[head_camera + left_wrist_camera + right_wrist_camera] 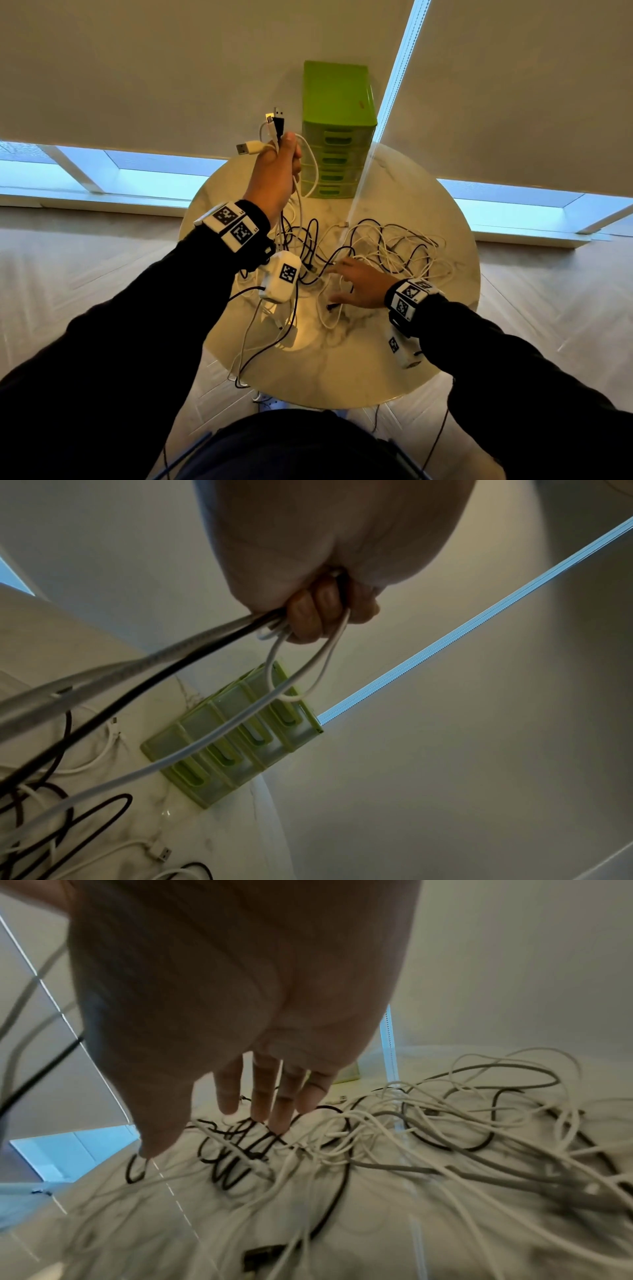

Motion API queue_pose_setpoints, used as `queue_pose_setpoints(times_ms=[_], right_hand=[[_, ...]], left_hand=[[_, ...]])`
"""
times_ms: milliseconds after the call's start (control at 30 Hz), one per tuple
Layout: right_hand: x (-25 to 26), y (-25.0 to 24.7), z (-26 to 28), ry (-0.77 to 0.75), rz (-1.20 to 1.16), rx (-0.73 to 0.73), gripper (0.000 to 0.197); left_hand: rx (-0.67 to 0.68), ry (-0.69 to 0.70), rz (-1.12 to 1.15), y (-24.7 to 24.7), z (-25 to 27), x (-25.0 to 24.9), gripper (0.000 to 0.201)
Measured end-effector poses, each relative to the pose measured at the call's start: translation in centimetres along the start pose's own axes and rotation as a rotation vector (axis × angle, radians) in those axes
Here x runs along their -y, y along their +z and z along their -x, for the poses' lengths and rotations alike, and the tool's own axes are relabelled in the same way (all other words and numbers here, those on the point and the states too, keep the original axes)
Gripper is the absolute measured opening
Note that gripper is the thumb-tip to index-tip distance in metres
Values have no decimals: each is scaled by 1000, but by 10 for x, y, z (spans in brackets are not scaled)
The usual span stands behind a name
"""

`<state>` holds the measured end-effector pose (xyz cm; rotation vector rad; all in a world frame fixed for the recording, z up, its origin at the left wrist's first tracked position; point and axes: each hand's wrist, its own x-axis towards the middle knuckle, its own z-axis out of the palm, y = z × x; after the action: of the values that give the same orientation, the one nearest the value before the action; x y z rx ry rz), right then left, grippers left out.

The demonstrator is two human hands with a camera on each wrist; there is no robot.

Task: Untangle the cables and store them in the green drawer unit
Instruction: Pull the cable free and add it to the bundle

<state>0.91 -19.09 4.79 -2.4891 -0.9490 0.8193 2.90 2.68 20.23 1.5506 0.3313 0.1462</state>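
With the left hand (pixel 274 178) fisted round several cable ends (pixel 270 137) held high above the table (pixel 342 370), the flat, spread right hand (pixel 359 287) should pin the tangle (pixel 387 253) and free one cable at a time, as crossing loops snag before the closed green drawers (pixel 334 157) behind.

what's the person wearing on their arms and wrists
Long black sleeves on both arms. Each wrist carries a white band printed with square black-and-white markers, plus a white camera box bearing another marker. Both hands are bare, no gloves.
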Motion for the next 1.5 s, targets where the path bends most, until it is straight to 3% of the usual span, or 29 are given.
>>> queue_pose_setpoints(times_ms=[100,267,433,533,700,800,867,1133,1233,1300,1367,1400,1500], right_hand=[[28,-2,-14,-75,-115,-98,74],[39,-14,-26,-93,-138,31,19],[19,-39,-8,-7,-143,-116,18],[3,-54,6,64,-228,-182,8],[5,-68,34,91,-440,-250,46],[9,-70,58,92,-603,-328,38],[6,-72,80,116,-565,-420,28],[-42,-76,188,369,-329,-716,41],[-71,-64,224,605,-289,-639,59],[-87,-49,245,755,-164,-415,67],[-100,-28,259,837,-56,-171,61],[-108,-16,263,873,-82,-117,58],[-130,12,256,911,-196,-177,41]], left_hand=[[36,-5,-2,8,1,3,40],[53,33,-26,6,1,-4,40],[21,58,49,-14,-10,-6,39],[56,42,81,-4,-10,0,39],[152,-18,-29,55,1,17,39],[257,1,-53,95,15,25,39],[334,11,-26,120,25,27,38],[488,-137,70,189,51,19,32],[534,-140,153,202,55,19,32],[551,-180,217,207,56,23,35],[563,-218,250,210,55,30,46],[565,-230,244,211,56,33,48],[603,-251,231,217,61,40,34]])
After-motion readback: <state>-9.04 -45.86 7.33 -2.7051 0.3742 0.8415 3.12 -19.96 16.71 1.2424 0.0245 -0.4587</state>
